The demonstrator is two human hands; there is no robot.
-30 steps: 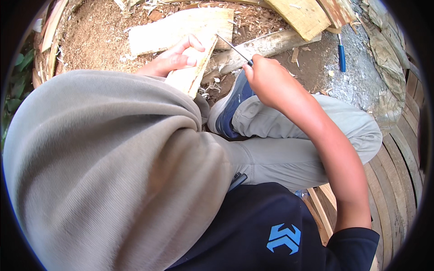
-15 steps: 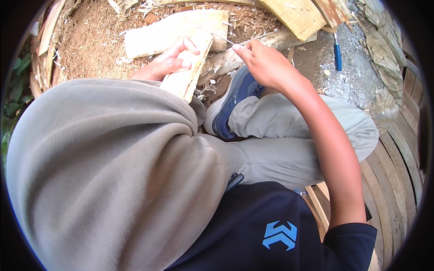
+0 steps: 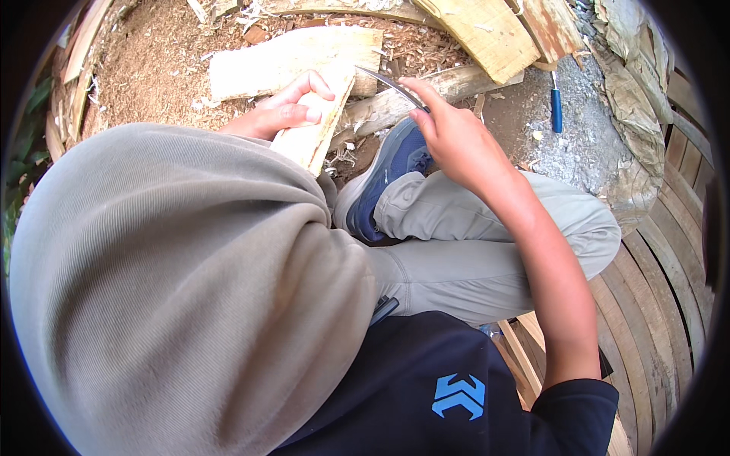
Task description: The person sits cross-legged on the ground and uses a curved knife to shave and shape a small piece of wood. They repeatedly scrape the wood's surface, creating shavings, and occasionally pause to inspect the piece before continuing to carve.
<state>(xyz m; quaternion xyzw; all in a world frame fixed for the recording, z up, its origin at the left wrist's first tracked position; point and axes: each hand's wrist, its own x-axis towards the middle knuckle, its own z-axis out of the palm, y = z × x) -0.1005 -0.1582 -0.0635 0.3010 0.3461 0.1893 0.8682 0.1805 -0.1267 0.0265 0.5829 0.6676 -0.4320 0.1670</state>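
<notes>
My left hand (image 3: 283, 114) grips a pale, rough-edged piece of wood (image 3: 328, 125) from its left side, with the thumb lying on its face. The wood stands slanted above my left-leaning knee. My right hand (image 3: 462, 140) is closed round a knife whose thin, dark, curved blade (image 3: 393, 85) reaches left. The blade's tip is at the wood's upper right edge; whether it touches I cannot tell. The knife's handle is hidden in my fingers. Behind the held wood a wide pale board (image 3: 266, 62) lies on the ground.
A round wooden pole (image 3: 403, 99) lies beyond my blue shoe (image 3: 391, 171). Thick planks (image 3: 483, 34) rest at the top right. A blue-handled tool (image 3: 557, 110) lies on grey, ashy ground. Wood shavings (image 3: 144, 83) cover the ground at left; curved slats (image 3: 646, 304) line the right.
My right hand has turned, and the knife's blade now shows broader and darker. The wood in my left hand has barely moved. The whole view has shifted slightly.
</notes>
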